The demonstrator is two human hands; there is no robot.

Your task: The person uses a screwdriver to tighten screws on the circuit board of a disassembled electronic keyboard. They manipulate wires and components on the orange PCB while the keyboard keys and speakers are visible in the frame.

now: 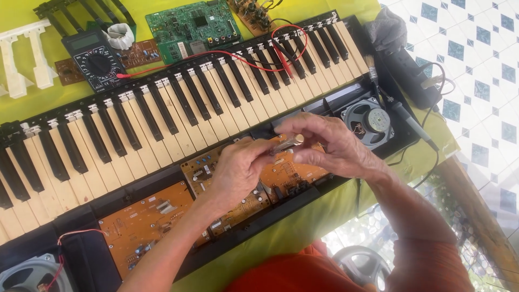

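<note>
Orange cloth (303,273) lies nearest the lens, below both wrists. Pinched between the left hand (238,170) and right hand (330,143), both closed narrowly on it, is a small metal cylinder (286,144); it looks light, stiff and slick, best held by its ends. Beneath the hands lie orange circuit boards (151,221) in an opened keyboard (162,119). Beyond, a multimeter (94,59) rests on a yellow-green table cover (303,227); tiled floor (476,48) lies right.

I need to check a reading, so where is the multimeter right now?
In the head view the black multimeter lies at upper left on the yellow-green cloth, just beyond the keyboard's keys, beside a green circuit board.
</note>
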